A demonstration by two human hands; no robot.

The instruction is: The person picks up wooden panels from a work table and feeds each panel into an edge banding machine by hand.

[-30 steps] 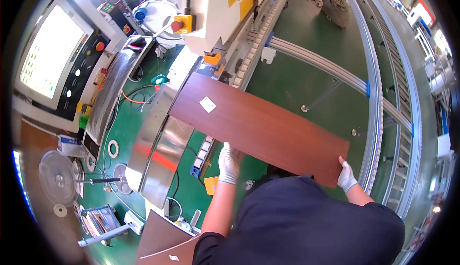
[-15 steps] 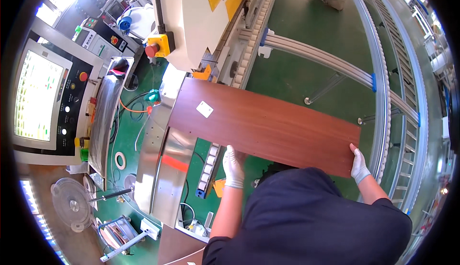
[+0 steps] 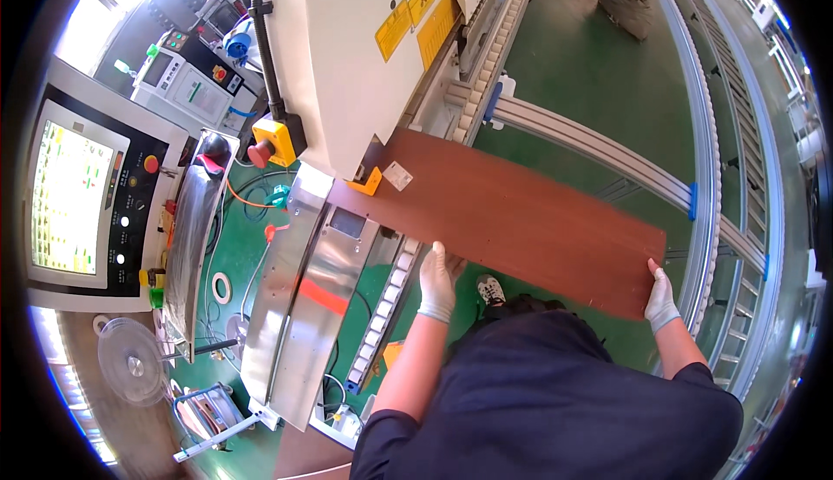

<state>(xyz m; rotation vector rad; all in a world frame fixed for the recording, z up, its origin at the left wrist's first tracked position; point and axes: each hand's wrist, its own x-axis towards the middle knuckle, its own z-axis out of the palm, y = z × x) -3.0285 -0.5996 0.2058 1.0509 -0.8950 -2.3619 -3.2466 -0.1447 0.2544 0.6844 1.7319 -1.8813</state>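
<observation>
Since the earlier frame the brown board (image 3: 512, 220) has slid farther left, and its far-left corner now sits under the cream machine housing (image 3: 347, 55), where before it lay clear of it. The board lies flat, running from the machine at the left out to the right, over the metal feed table (image 3: 304, 306) and the grey support rail (image 3: 590, 142). A small pale label (image 3: 397, 176) sits on its left end, beside an orange guard (image 3: 369, 183). The left hand (image 3: 436, 279), in a white glove, is curled over the board's near edge at its left part, fingers on top. The right hand (image 3: 661, 296), also gloved, grips the board's near-right corner; how far its fingers wrap underneath I cannot tell. Near the board, a shoe (image 3: 490, 289) shows on the green floor (image 3: 599, 55). Farther left stand a red emergency button (image 3: 258, 153), a control panel with a lit screen (image 3: 69, 194), and a small fan (image 3: 132, 363).
</observation>
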